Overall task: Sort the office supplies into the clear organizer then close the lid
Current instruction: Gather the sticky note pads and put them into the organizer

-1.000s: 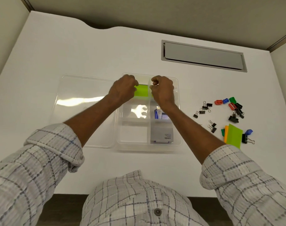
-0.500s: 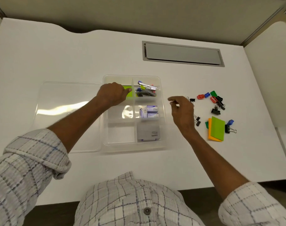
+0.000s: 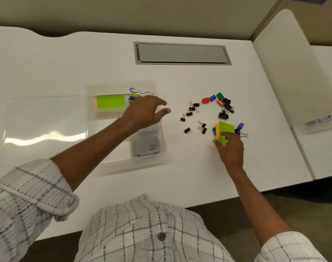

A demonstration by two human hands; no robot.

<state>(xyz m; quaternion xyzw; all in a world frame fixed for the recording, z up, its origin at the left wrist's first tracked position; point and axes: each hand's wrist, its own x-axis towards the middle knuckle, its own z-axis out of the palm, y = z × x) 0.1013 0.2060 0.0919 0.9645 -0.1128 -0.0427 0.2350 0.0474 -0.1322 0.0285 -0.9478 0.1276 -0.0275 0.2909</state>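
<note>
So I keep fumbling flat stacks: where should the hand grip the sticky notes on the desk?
Pinch the sticky notes across their near edge from the person's side, thumb under, fingers on top; the stack lies flat, with binder clips crowding its far right.

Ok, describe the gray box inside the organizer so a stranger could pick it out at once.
Find the clear organizer in the middle of the white desk, right of its flat lid. Look in its nearest right compartment, below the left hand. The gray box lies flat there, the only dull gray thing, with small dark print, unlike the green sticky notes.
</note>
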